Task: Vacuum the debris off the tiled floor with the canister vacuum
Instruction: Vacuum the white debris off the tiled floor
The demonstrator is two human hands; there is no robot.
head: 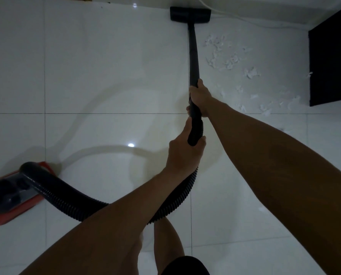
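Both hands clamped on wand: right hand above left hand. Floor head top centre, paper scraps upper right.

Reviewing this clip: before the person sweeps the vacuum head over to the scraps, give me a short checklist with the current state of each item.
1. Both hands on the wand: ok. The right hand grips higher up, the left hand at the hose end.
2. Floor head flat on the tiles: cannot tell, but it sits by the far wall.
3. Debris located: ok. White paper scraps lie to the right of the wand, untouched.
4. Hose free of kinks: ok, it curves smoothly to the red canister.
5. Sweep path clear: not ok. A white cable and a dark cabinet border the scraps.
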